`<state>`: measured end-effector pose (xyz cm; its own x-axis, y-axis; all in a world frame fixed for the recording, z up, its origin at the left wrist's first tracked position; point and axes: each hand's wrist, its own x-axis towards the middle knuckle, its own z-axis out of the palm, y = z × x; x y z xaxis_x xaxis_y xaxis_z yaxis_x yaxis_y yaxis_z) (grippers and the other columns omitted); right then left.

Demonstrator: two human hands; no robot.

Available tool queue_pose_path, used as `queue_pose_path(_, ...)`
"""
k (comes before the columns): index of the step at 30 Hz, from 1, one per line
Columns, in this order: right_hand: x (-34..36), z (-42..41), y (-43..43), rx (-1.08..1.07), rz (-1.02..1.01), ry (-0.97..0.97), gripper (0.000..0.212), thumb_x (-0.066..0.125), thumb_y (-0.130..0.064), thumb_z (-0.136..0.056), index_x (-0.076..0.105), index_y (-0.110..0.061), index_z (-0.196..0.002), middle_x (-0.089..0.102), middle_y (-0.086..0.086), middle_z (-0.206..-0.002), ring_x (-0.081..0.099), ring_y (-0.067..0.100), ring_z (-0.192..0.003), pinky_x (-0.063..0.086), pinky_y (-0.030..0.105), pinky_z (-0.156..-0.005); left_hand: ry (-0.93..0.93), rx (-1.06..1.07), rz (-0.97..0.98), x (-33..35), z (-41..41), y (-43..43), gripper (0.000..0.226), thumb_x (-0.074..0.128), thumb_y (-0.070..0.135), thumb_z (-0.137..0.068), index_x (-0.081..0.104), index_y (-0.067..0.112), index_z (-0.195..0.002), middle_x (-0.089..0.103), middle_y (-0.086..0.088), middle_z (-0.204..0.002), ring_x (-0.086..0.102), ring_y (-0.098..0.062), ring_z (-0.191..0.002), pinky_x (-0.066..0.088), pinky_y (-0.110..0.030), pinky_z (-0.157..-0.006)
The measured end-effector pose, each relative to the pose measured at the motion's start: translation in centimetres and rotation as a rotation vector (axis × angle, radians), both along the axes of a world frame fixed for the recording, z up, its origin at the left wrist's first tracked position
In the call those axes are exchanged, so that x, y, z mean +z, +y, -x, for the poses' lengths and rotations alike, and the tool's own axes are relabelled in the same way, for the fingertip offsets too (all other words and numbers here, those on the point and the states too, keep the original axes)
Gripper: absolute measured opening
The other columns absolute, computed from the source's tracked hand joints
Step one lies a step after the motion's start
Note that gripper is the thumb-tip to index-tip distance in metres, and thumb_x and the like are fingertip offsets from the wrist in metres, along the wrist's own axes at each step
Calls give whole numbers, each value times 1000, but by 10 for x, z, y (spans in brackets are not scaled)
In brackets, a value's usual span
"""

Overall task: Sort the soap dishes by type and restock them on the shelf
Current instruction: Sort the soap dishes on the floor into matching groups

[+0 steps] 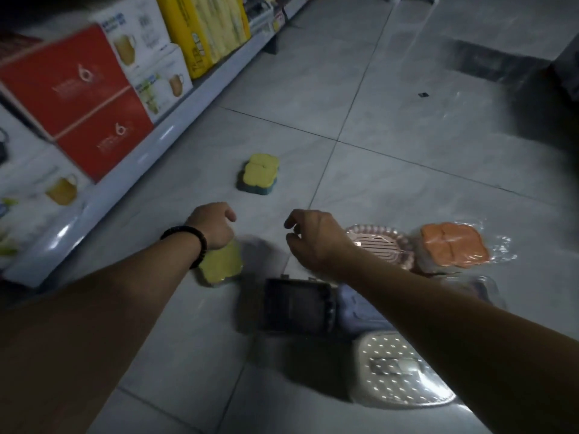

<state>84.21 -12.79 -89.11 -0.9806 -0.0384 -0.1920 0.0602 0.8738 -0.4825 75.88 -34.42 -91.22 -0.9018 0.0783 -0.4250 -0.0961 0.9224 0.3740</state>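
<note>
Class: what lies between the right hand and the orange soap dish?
A pink slatted soap dish lies there, shown in the head view.

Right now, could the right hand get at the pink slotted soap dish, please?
Probably yes: the right hand holds nothing and hovers right beside the pink slotted soap dish, and nothing lies on top of it.

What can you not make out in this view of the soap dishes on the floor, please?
1. Head view: the left grip covers the yellow soap dish, so whether fingers curl round it is hidden.
2. Head view: the right forearm crosses the pale blue dish, hiding its shape.
3. Head view: print on the red boxes is blurred.
</note>
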Motion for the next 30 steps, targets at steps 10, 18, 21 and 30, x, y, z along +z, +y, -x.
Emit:
queue_pose_path(10, -36, 19, -65, -69, 101, -127, 34, 62, -17, -89, 71, -17, -122, 76, 7, -111, 67, 26, -110, 47, 27, -88, -242, 197, -262, -50, -14, -71, 96, 86, 15, -87, 31, 26, -166, 53, -8, -155, 63, -36, -124, 57, -31, -63)
queue_pose_path(18, -35, 25, -58, -61, 59, -139, 41, 61, -22, -94, 66, -16, -135, 72, 11, -125, 65, 30, -118, 50, 33, -98, -163, 254, -202, -153, 27, -62, 102, 88, 80, -19, 70, 31, -107, 79, -3, -99, 78, -26, -82, 68, -49, -71)
queue_pose_path(21, -28, 23, -47, -18, -15, -138, 46, 58, -20, -97, 61, -11, -142, 66, 16, -137, 60, 34, -125, 46, 35, -101, -164, 298, -201, -156, 29, -35, 86, 77, 85, -36, 76, 24, -96, 81, -7, -89, 79, -29, -74, 68, -52, -69)
queue_pose_path(30, -23, 14, -15, -15, -76, -319, 41, 60, -23, -96, 66, -14, -136, 66, 13, -134, 64, 30, -119, 55, 38, -100, -319, 150, -314, -59, -28, 40, 13, 74, 16, -91, 78, 9, -101, 75, -17, -95, 75, -37, -81, 62, -36, -52)
